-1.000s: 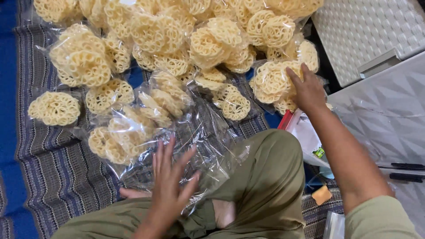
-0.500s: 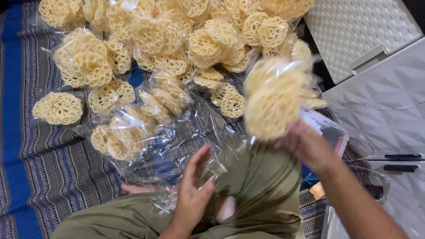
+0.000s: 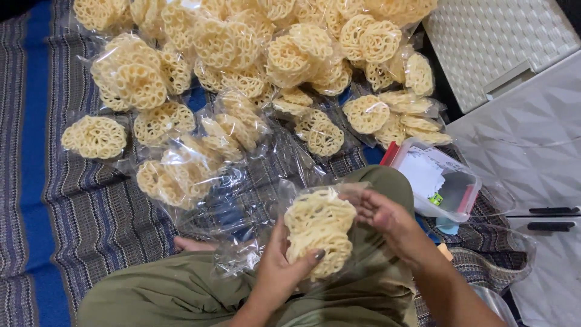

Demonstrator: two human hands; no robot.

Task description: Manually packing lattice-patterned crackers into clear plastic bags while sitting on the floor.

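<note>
Nearest me, my left hand point(image 3: 284, 266) is clasped around a stack of lacy yellow crackers point(image 3: 319, 230), thumb across its front, held over my lap in olive trousers point(image 3: 181, 297). The stack stands roughly upright, its long axis running up toward the bag mouth. My right hand point(image 3: 381, 215) sits just to its right, fingers pinching the clear plastic bag point(image 3: 315, 192) at the top edge. Beyond, filled cracker packets point(image 3: 242, 48) cover the striped mat point(image 3: 91, 200); a clear lidded box point(image 3: 439, 178) lies right.

Crackers point(image 3: 319, 233): pale yellow, lacy, rough, matt. Bags point(image 3: 254, 181): clear glossy crinkled plastic. Mat point(image 3: 91, 206): striped woven cloth, matt. Box point(image 3: 439, 181): translucent smooth plastic.
</note>
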